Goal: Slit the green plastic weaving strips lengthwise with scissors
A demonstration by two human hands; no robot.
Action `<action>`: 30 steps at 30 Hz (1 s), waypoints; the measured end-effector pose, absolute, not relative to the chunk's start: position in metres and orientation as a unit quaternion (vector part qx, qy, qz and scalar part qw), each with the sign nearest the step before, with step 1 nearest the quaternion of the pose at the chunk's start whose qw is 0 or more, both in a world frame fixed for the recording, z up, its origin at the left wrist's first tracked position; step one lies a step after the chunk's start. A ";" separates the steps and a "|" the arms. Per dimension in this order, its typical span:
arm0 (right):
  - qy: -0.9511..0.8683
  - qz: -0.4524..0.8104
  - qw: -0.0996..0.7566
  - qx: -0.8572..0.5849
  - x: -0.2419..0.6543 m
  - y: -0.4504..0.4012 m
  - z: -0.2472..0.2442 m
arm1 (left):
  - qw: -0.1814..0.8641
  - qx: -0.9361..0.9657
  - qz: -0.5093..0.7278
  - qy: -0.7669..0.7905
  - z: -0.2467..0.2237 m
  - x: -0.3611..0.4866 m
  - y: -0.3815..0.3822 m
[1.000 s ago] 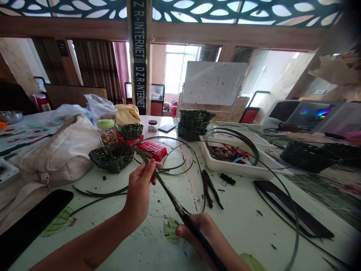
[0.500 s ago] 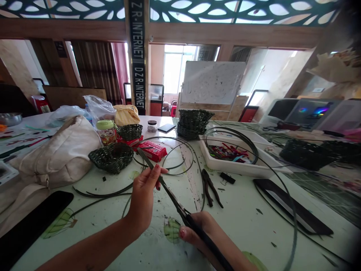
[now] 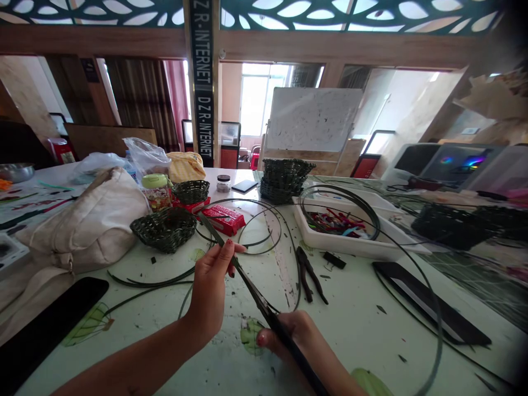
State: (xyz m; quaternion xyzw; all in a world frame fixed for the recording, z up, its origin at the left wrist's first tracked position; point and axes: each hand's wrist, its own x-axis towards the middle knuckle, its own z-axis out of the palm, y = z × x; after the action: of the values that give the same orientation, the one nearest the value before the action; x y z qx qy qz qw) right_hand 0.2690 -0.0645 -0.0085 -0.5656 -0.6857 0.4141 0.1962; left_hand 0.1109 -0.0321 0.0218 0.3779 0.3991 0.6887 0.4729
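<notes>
- Left hand (image 3: 208,294) is pinching a dark green strip (image 3: 214,234) above the white table (image 3: 355,335)
- Right hand (image 3: 291,335) is gripping black scissors (image 3: 284,344) along it
- Neither hand is moving much, honestly

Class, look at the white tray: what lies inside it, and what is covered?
Inside the white plastic tray lie tangled coloured strips, crossed by dark weaving loops; the tray floor beneath them is covered.

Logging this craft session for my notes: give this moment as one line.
left hand: pinches dark strip | right hand: holds black scissors | nearby: pliers, woven basket
</notes>
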 end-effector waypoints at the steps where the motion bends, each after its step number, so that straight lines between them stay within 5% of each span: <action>1: -0.687 0.407 0.200 -0.568 0.268 -0.065 -0.009 | 0.474 0.377 0.689 0.399 0.021 0.111 -0.032; 30: -0.709 0.452 0.183 -0.509 0.279 -0.072 0.001 | 0.508 0.319 0.705 0.379 0.034 0.107 -0.035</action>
State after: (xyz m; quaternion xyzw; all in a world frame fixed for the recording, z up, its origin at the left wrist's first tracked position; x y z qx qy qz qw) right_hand 0.2789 -0.0720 0.0007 -0.5093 -0.7091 0.4520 0.1830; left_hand 0.1066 -0.0347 0.0344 0.3191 0.3788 0.7049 0.5078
